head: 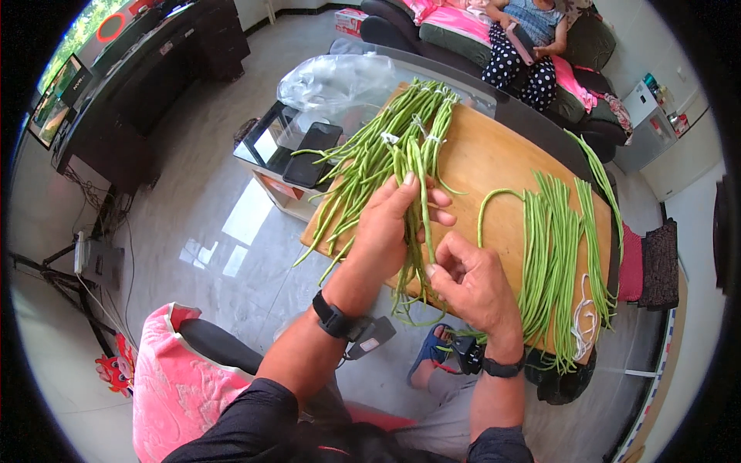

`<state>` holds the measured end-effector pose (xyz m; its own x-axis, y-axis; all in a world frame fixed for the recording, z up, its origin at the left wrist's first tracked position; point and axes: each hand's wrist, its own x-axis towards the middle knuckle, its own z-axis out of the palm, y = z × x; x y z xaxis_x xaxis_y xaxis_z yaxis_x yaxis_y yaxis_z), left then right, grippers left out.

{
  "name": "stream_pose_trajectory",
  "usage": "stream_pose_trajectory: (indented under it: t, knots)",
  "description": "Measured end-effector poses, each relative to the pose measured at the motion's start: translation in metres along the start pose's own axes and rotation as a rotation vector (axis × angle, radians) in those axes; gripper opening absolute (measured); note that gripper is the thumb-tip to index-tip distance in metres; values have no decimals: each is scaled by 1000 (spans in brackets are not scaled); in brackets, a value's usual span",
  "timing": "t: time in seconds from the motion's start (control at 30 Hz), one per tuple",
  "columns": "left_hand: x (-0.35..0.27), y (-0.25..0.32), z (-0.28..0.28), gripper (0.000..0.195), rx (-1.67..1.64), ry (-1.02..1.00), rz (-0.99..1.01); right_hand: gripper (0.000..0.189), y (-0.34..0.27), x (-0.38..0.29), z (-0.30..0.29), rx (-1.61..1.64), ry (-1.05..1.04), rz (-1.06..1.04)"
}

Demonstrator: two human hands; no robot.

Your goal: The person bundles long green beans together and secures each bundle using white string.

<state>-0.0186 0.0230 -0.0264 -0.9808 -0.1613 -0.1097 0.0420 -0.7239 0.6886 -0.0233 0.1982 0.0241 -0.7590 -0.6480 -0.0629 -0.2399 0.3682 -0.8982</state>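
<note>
My left hand (389, 223) is closed around a handful of long green yard-long beans (414, 159), whose lower ends hang past the near edge of the wooden board (480, 147). With thumb and forefinger, my right hand (477, 280) pinches the lower part of one bean from that handful. Tied bundles of beans (370, 150) lie on the board's left side, bound with white ties (391, 138). Loose beans (550, 260) are spread side by side on the right, with a hank of white string (586, 321) lying among them.
A clear plastic bag (336, 81) and a black smartphone (321, 144) rest on a glass-topped table beyond the board's left. A person (524, 49) sits on the sofa (457, 43) at the back. A chair with a pink cover (179, 393) stands at lower left, a dark desk (145, 92) at upper left.
</note>
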Motion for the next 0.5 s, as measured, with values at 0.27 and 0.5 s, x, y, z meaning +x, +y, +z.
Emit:
stream_pose_trajectory:
  t: [0.27,0.5]
  knots:
    - [-2,0,0,29,-76,-65,18,17,6,-1,-2,-12,-40,37]
    - [-3,-2,6,25,-171,-37,-96,12,20,-2,-6,7,-106,35]
